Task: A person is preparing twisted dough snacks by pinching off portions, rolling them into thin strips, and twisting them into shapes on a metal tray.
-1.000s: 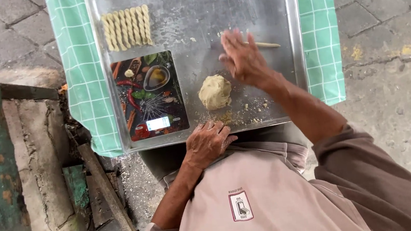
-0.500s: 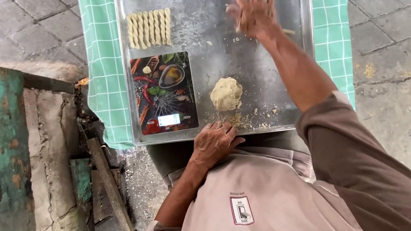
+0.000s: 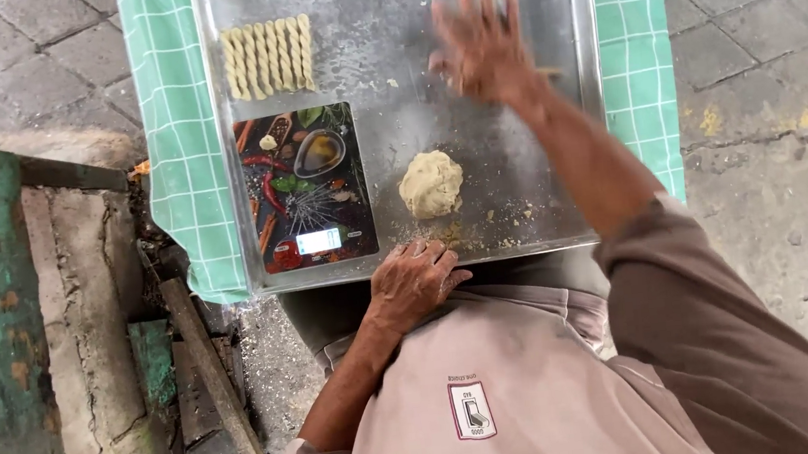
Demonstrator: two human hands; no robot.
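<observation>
A metal tray [image 3: 377, 52] sits on a green checked cloth [image 3: 184, 179], carrying twisted dough sticks [image 3: 268, 56], a kitchen scale [image 3: 305, 189], a dough ball [image 3: 431, 184] and crumbs [image 3: 483, 224]

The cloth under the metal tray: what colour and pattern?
Green with a white grid check, cloth seen clearly in the head view.

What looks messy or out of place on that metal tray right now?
Only loose crumbs stand out, scattered on the metal tray around the dough ball near its front edge. The twisted dough sticks lie in a neat row, and the kitchen scale sits square.
</observation>
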